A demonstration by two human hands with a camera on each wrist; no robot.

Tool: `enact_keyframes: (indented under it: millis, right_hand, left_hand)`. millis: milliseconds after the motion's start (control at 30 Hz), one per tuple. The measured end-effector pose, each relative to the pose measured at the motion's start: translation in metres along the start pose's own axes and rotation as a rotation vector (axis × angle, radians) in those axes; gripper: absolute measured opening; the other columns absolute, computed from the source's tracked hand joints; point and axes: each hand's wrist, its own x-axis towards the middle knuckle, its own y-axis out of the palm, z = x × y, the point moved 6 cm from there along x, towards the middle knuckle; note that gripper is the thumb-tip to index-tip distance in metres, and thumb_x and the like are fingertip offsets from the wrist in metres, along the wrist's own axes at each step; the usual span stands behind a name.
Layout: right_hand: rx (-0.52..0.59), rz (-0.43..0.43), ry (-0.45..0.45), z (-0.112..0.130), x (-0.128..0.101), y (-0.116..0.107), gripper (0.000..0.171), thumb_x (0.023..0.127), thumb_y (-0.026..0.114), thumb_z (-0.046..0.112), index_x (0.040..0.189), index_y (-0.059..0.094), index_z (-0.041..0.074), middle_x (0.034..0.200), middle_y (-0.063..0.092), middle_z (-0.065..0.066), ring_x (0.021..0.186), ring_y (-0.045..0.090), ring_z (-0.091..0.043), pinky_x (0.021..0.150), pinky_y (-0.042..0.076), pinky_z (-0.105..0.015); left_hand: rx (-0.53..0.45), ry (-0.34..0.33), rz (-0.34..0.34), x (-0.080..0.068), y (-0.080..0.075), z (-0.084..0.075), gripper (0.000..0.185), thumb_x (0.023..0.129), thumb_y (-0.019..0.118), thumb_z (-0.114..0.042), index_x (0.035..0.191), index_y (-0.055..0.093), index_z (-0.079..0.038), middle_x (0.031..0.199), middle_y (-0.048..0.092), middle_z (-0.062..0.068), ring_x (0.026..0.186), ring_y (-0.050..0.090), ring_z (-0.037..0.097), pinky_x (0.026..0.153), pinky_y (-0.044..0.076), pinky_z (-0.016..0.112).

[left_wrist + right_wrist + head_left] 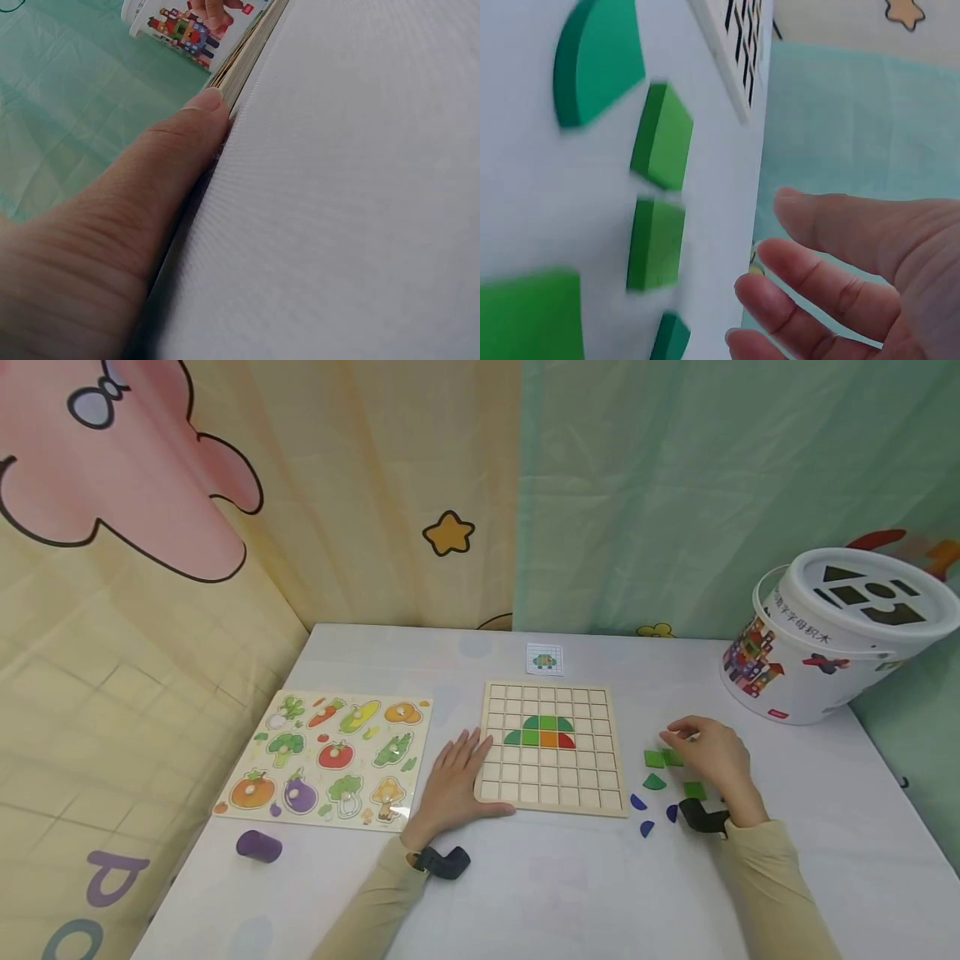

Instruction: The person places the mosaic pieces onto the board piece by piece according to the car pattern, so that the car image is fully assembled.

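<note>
Nearest the wearer, two cream sleeves with black wrist mounts reach onto a white table point(570, 893). Left hand point(453, 777): lies flat, fingers straight and close together, resting on the table against the left edge of the wooden grid board point(553, 747); in the left wrist view the thumb point(161, 161) touches the board's edge point(247, 56). Right hand point(712, 756): hovers over loose pieces right of the board, fingers loosely curved and apart, holding nothing in the right wrist view, where the fingers point(810, 300) sit clear of the tabletop. Loose pieces beneath and beside that hand: two green squares point(663, 758) side by side, one green quarter-round point(654, 782), one further green square point(694, 790), three small blue pieces point(639, 802) nearer the wearer. Grid board: a partial figure of green, orange and red tiles point(542, 733) in its upper middle rows. Left of the board: vegetable peg puzzle point(326, 756); a purple cylinder point(258, 846) lying just in front of it. Behind the board: a small pattern card point(544, 659). Far right: white shape-sorter bucket point(832, 635) with cut-out lid. Backdrop: cartoon-print curtains, yellow and green.
</note>
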Motion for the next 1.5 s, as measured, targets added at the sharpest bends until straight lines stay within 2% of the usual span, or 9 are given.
enact_keyframes:
  millis: [200,400,633,867,1167,1500]
  right_hand:
    - [0.005,0.078,0.057,-0.022,0.0,-0.007,0.047,0.091,0.063,0.034,0.114,0.059,-0.006,0.104,0.059,-0.027,0.087,0.054,-0.039,0.069,0.045,-0.049]
    - [0.026,0.152,0.134,-0.034,0.0,-0.002,0.052,0.091,0.063,0.036,0.116,0.055,-0.009,0.103,0.057,-0.028,0.086,0.051,-0.039,0.072,0.046,-0.051]
    - [0.025,0.117,0.125,-0.039,0.0,0.001,0.043,0.09,0.065,0.027,0.113,0.056,-0.009,0.098,0.058,-0.025,0.084,0.052,-0.036,0.068,0.045,-0.045]
    - [0.021,0.103,0.172,-0.046,-0.003,-0.002,0.043,0.086,0.068,0.032,0.104,0.058,-0.006,0.086,0.058,-0.017,0.075,0.05,-0.03,0.06,0.037,-0.036]
    - [0.026,0.102,0.183,-0.048,-0.003,-0.003,0.043,0.085,0.07,0.036,0.1,0.057,-0.002,0.083,0.056,-0.014,0.073,0.049,-0.029,0.057,0.034,-0.035]
    - [-0.015,0.032,0.152,-0.045,-0.006,-0.005,0.04,0.082,0.074,0.035,0.093,0.058,0.0,0.078,0.059,-0.012,0.066,0.051,-0.027,0.055,0.035,-0.036]
  left_hand:
    - [0.003,-0.001,0.009,0.0,0.001,0.0,0.113,0.068,0.06,-0.078,0.152,0.022,-0.013,0.158,0.011,0.005,0.144,0.003,0.021,0.115,0.0,0.035]
    - [0.002,0.002,0.004,0.0,0.001,0.001,0.113,0.068,0.06,-0.078,0.152,0.022,-0.013,0.158,0.011,0.005,0.144,0.003,0.021,0.115,0.0,0.035]
    - [0.003,0.015,-0.01,0.001,0.002,0.0,0.114,0.068,0.059,-0.079,0.152,0.022,-0.013,0.158,0.011,0.006,0.144,0.004,0.022,0.115,0.002,0.037]
    - [0.005,0.024,-0.026,0.001,0.001,-0.001,0.114,0.067,0.059,-0.079,0.152,0.023,-0.012,0.158,0.013,0.007,0.143,0.006,0.023,0.115,0.003,0.038]
    - [-0.005,0.023,-0.032,0.0,0.0,-0.001,0.114,0.067,0.06,-0.078,0.151,0.024,-0.011,0.157,0.014,0.007,0.143,0.007,0.024,0.115,0.004,0.039]
    - [0.0,0.022,-0.034,0.0,0.0,0.0,0.114,0.067,0.06,-0.079,0.151,0.024,-0.012,0.157,0.014,0.008,0.143,0.006,0.023,0.115,0.004,0.039]
